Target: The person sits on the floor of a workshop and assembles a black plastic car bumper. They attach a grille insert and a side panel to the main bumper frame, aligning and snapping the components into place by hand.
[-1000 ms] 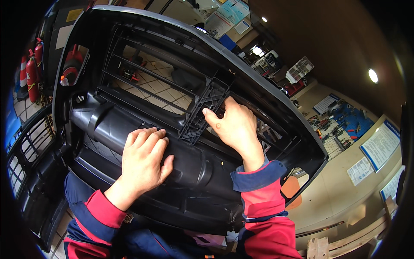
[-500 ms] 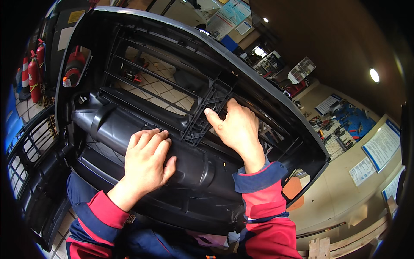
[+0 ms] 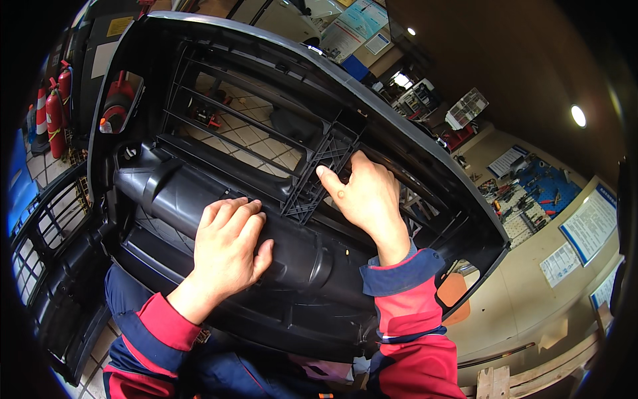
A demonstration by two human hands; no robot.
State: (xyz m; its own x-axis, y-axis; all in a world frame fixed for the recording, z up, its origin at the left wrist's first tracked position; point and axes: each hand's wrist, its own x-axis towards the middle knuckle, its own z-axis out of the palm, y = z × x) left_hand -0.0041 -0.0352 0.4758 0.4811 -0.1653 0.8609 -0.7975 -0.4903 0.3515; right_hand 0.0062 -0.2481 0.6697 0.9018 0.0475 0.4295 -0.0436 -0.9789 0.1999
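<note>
A large black plastic car bumper, its hollow inner side up, fills the middle of the view. My left hand rests on its rounded inner beam, palm down, the fingertips bent over the beam's far edge and the thumb spread aside. Farther right, my right hand grips the bumper beside the ribbed lattice bracket in its centre. That thumb points toward the lattice; the other fingers reach down past the bracket, and their tips are hidden. Slatted grille openings lie beyond my hands.
Another black grille part stands at the left. Red fire extinguishers and a striped cone are behind it. At the right are a bench with hand tools on a blue mat, printed sheets and a wooden pallet.
The whole view has shifted very slightly. Both hands keep their places on the bumper.
</note>
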